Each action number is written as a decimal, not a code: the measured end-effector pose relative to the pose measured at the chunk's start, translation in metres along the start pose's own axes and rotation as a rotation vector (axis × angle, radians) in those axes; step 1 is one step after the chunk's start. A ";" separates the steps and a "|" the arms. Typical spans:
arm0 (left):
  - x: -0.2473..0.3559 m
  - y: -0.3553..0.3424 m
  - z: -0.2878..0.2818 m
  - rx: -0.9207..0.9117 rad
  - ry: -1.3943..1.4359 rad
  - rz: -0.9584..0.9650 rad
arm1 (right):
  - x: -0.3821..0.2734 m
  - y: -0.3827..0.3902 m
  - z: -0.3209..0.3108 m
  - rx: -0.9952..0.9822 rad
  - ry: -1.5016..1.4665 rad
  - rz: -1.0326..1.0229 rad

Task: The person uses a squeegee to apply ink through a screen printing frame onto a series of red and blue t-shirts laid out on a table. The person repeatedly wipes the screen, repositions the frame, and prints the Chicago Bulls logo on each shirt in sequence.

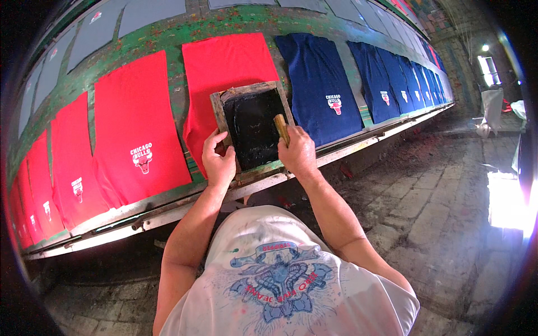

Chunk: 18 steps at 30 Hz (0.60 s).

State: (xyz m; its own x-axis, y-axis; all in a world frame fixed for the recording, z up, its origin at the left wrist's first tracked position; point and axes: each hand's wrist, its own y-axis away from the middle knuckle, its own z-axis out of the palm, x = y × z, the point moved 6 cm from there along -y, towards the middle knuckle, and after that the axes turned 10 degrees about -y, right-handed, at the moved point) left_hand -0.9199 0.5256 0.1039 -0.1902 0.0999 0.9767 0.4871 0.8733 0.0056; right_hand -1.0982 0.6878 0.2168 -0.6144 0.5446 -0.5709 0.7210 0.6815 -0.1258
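A wooden screen-printing frame [219, 119] with dark ink across its mesh lies on a red fabric panel [227, 59] near the table's front edge. My left hand [218, 161] is closed on the frame's left side, near its lower corner. In my right hand [298, 152] is a squeegee [281, 129] with a yellowish-brown wooden handle, held inside the frame at its right side. My fingers hide the squeegee's lower part. The frame covers the lower part of the panel beneath.
The long green table [218, 25] carries printed red panels [131, 106] to the left and printed navy panels [319, 70] to the right. Grey panels [148, 15] lie along its far side. A metal rail [358, 137] edges the front, above a paved floor [414, 196].
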 end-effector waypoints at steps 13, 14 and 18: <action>0.018 -0.005 -0.005 -0.065 0.013 -0.180 | -0.025 -0.076 0.019 -0.405 -0.110 -0.429; 0.019 -0.005 -0.005 -0.047 0.020 -0.165 | -0.026 -0.086 0.023 -0.351 -0.133 -0.466; 0.011 -0.004 -0.002 0.020 0.115 -0.159 | -0.021 -0.081 0.025 -0.300 -0.145 -0.662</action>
State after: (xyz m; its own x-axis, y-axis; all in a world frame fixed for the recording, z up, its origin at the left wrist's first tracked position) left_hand -0.9219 0.5223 0.1147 -0.1647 -0.0943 0.9818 0.4414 0.8831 0.1588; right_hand -1.1357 0.6093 0.2186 -0.8266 -0.0830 -0.5566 0.0824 0.9605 -0.2657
